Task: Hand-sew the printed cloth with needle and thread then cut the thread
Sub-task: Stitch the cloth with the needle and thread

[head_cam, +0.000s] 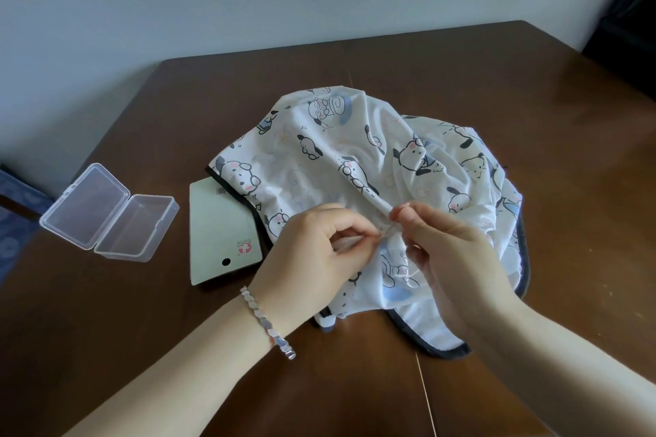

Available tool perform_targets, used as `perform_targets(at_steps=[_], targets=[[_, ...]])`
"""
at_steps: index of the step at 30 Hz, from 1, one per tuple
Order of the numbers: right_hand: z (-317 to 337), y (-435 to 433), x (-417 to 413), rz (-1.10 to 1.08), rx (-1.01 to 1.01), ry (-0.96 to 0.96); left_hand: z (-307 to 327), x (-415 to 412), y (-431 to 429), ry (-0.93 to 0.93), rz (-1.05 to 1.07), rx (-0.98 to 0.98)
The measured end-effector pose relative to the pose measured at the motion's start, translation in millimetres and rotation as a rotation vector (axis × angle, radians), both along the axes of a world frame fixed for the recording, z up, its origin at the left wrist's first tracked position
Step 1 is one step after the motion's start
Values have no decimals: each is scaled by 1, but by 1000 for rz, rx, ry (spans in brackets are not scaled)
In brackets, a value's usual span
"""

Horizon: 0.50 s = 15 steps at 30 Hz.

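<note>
The printed cloth (319, 160) lay bunched on the brown worktop (461, 74), one raised fold caught between both hands. The left hand (312, 245) had its grip pressed together on that fold, thumb to forefinger; the right hand (447, 245) pinched the same ridge just beside it. The needle was too small to make out. The stitch probably wanted the fold taut between the two pinches, small even bites, and thread drawn snug without puckering. An open clear box (106, 213) sat well to the left.
</note>
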State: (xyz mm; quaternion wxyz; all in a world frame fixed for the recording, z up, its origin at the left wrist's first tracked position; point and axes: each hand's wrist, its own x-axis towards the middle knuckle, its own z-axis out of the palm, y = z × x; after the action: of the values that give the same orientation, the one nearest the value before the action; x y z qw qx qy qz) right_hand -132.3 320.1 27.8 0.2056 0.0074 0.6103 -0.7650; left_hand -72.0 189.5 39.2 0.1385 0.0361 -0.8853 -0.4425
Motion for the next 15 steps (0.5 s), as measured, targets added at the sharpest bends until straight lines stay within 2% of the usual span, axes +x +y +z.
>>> perform_targets(at_steps=[8,12,15], targets=[[16,-16,-5,-7,-492,-275,13,-6,0,-25,68,103],[23,-23,-20,-53,-495,-279,18,-6,-3,-34,58,115],[25,-19,-49,-81,-354,-240,17,-2,-7,-80,4,124]])
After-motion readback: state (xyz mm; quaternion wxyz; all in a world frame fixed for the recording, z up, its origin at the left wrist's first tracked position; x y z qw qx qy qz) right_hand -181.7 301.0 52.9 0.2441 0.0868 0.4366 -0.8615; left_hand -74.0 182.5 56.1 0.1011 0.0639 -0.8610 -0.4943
